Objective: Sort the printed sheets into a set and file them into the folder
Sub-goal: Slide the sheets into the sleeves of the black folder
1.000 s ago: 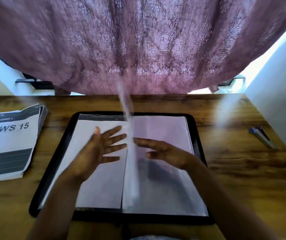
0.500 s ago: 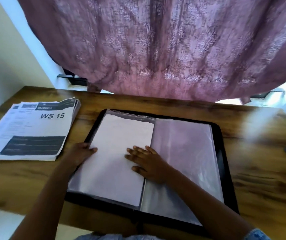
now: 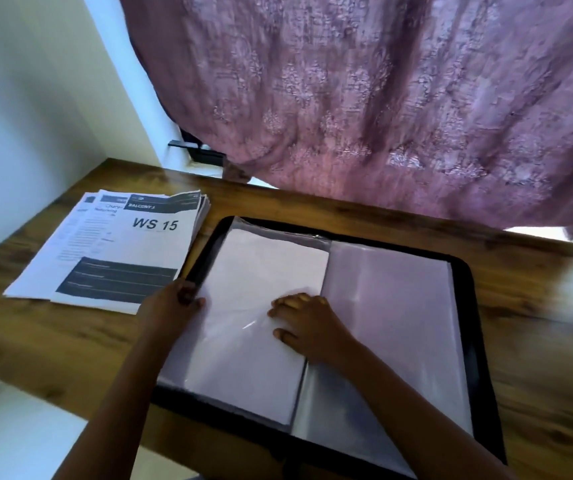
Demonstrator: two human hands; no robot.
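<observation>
One folder sleeve (image 3: pixel 243 344), mid-turn before, now lies flat under straight fingers (image 3: pixel 290 301) of the right hand (image 3: pixel 312 329); left hand (image 3: pixel 170 306) grip unclear; printed sheets (image 3: pixel 122 251) wait unfiled

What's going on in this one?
A person has a black folder open on the wooden desk. The right hand presses flat on the left clear sleeve near the spine; the left hand is at that sleeve's outer edge, grip unclear. The stack of printed sheets lies beside the folder, not yet filed.
</observation>
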